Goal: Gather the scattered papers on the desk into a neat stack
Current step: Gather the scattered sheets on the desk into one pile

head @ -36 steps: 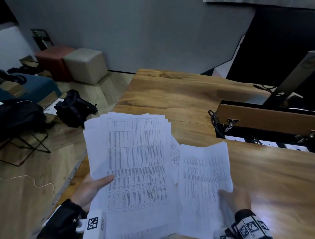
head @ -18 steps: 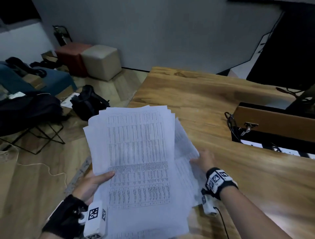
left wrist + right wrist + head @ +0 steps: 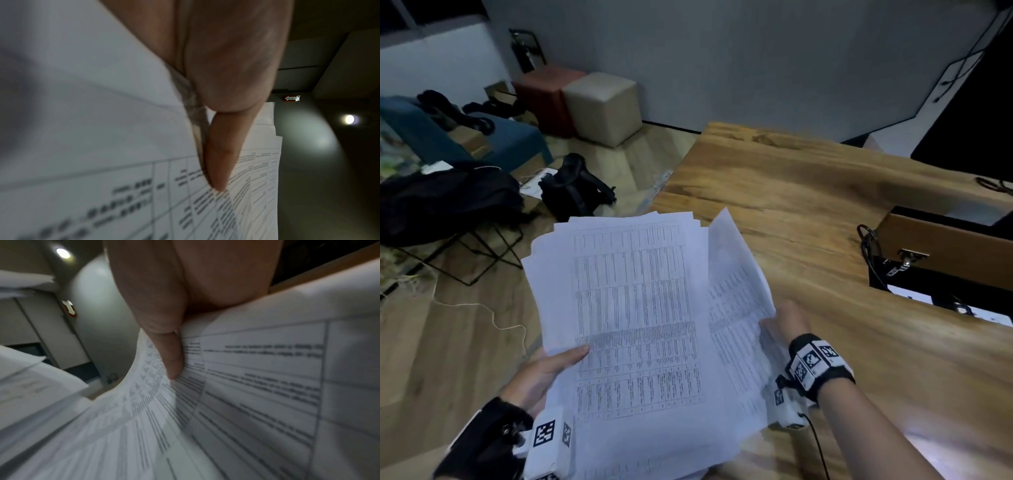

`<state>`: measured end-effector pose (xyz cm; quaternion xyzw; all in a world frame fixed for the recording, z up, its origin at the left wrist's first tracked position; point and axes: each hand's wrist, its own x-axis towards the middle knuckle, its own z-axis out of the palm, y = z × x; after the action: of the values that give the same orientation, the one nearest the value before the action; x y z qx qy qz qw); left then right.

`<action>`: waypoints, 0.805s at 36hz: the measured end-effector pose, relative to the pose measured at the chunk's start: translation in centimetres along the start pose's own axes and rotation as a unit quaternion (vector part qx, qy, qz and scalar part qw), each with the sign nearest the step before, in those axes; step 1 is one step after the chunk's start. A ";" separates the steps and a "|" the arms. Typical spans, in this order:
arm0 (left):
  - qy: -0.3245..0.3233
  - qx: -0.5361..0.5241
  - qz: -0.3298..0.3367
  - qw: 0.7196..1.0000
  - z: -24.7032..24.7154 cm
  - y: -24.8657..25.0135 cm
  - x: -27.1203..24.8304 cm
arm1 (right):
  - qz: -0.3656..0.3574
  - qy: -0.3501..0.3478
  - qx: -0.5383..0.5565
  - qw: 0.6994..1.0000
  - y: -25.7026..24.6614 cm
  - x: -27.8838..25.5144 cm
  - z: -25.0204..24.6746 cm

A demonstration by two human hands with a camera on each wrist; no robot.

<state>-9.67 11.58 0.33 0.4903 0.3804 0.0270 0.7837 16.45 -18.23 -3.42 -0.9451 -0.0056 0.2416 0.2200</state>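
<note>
A loose stack of white printed papers (image 3: 633,308) hangs over the left front corner of the wooden desk (image 3: 808,192). My left hand (image 3: 548,370) grips the stack's left edge, thumb lying on the top sheet (image 3: 102,203). My right hand (image 3: 784,325) pinches the right edge of a bent sheet (image 3: 736,294) that stands tilted against the stack's right side. In the right wrist view the thumb presses on that curved sheet (image 3: 257,386). The fingers under the papers are hidden.
A wooden box (image 3: 945,246) with a metal latch and black cables sits at the desk's right. Off the desk's left edge lie a black bag (image 3: 575,188), a dark-draped chair (image 3: 445,202), two cube stools (image 3: 602,106) and a thin cable on the floor.
My right hand brought its sheet from the right side in against the stack and lifted its far edge up. The left hand keeps its grip. The view shifted left.
</note>
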 end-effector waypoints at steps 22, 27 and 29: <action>0.015 -0.032 -0.052 0.998 0.9 -1.4 0.9 | -0.109 -0.036 -0.110 0.987 -4.1 -1.0 3.0; 0.007 -0.033 -0.057 0.998 1.8 -2.1 0.5 | -0.121 -0.011 -0.066 0.990 -2.4 -0.6 2.0; 0.004 -0.025 -0.052 0.998 2.5 -1.9 0.1 | -0.118 -0.006 -0.065 0.991 -1.9 -0.5 1.3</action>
<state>-8.66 8.73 -0.63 0.4500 0.4079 -0.0028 0.7944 15.56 -16.04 -3.40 -0.9487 -0.1338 0.2190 0.1846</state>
